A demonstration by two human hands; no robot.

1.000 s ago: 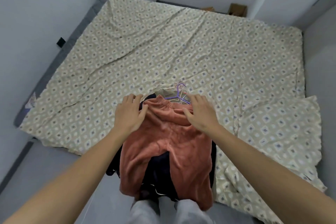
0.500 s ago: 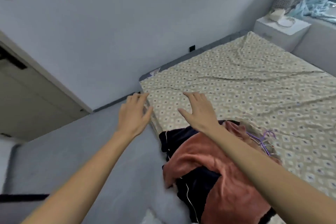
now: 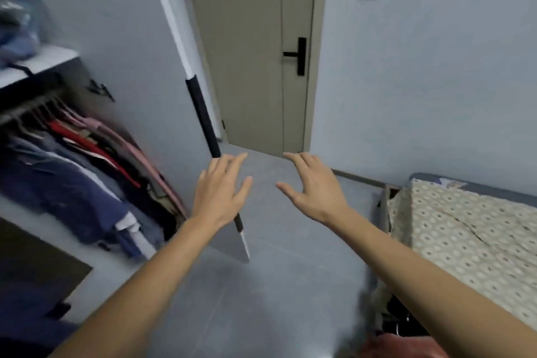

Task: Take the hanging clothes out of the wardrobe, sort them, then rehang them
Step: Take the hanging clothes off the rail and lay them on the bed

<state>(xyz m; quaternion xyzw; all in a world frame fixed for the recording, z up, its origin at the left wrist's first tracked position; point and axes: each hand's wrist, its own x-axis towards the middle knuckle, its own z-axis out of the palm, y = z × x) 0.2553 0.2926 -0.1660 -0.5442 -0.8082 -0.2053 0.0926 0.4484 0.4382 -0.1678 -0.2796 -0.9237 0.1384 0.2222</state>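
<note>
Left hand [image 3: 220, 192] and right hand [image 3: 312, 186] outstretched, palms down, fingers spread, holding nothing, beside open wardrobe [image 3: 72, 160].

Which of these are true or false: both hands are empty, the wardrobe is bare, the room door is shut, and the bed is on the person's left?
1. Both the left hand and the right hand hold nothing. True.
2. The wardrobe is bare. False: hanging clothes fill its rail.
3. The room door is shut. True.
4. The bed is on the person's left. False: it is on the right, and the wardrobe is on the left.
</note>
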